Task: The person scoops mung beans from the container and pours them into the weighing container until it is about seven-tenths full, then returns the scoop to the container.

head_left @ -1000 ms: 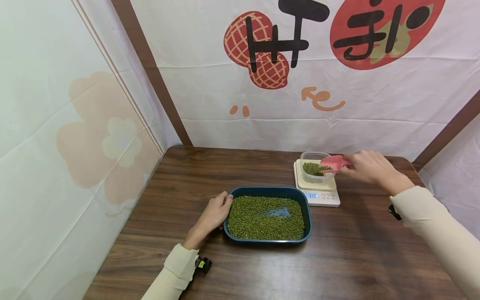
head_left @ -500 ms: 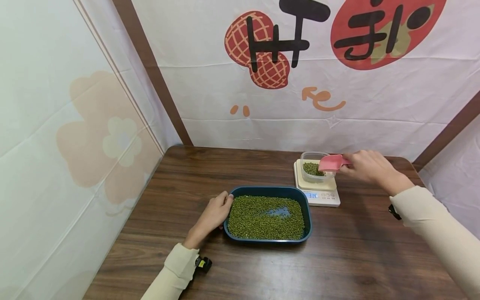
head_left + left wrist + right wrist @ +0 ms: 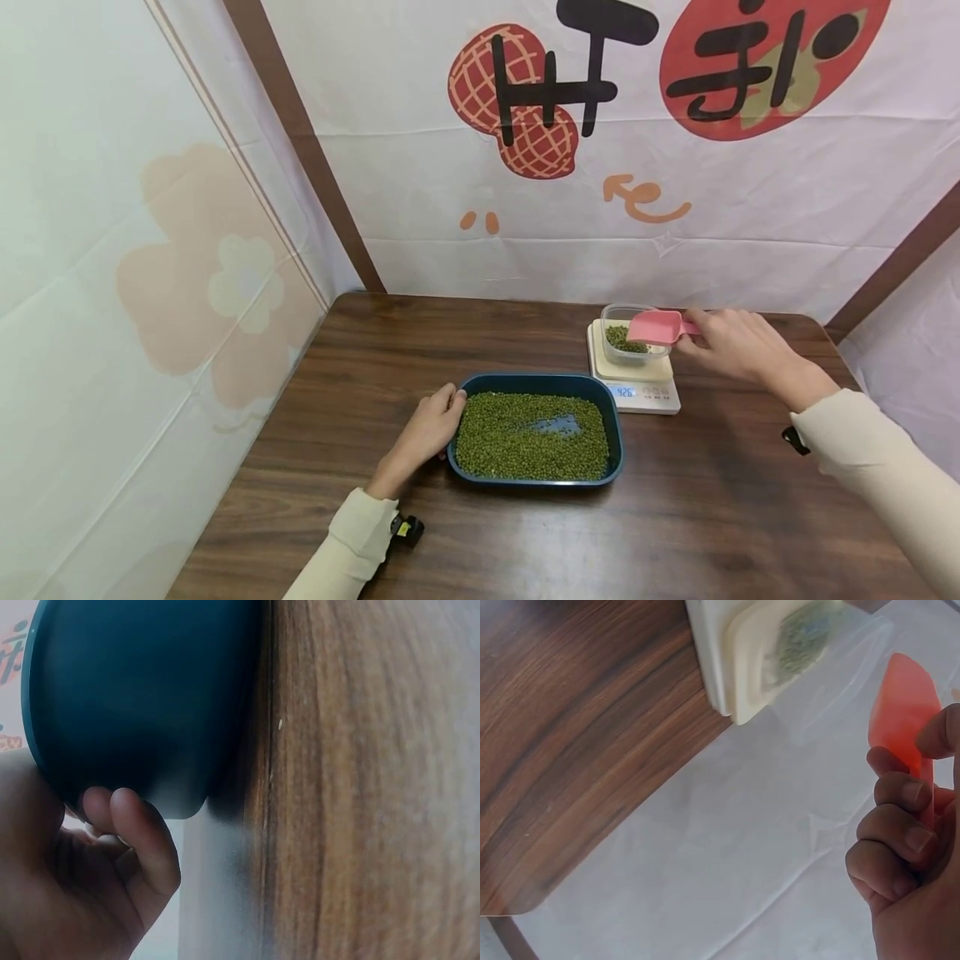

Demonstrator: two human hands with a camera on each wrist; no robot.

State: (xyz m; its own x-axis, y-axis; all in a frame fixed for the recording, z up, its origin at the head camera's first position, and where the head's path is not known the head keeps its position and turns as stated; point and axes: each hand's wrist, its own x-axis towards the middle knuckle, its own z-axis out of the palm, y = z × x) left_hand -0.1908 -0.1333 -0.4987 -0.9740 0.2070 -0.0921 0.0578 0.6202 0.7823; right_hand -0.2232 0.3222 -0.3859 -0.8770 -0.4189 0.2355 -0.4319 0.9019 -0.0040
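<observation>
My right hand point(image 3: 735, 346) grips the handle of a pink scoop point(image 3: 655, 327), its fingers curled round it in the right wrist view. The scoop's blade overlaps a clear plastic container point(image 3: 633, 354) that holds some green mung beans point(image 3: 618, 337). That container sits on a white kitchen scale point(image 3: 645, 400) with a lit display. My left hand point(image 3: 431, 421) holds the left rim of a dark blue tray point(image 3: 536, 482), thumb on the rim and fingers bent against the outer wall in the left wrist view. Mung beans point(image 3: 517, 450) cover most of the tray's floor, with a bare patch right of centre.
A brown wooden table point(image 3: 375, 350) carries the tray and the scale, which stands behind the tray to the right. A white printed cloth point(image 3: 420, 183) hangs along the table's back edge. Another cloth point(image 3: 112, 333) with a flower print hangs at the left.
The pink scoop has shifted left over the container, and my right hand has turned and lowered slightly. Digits on the scale's display have changed. My left hand and the tray stay put.
</observation>
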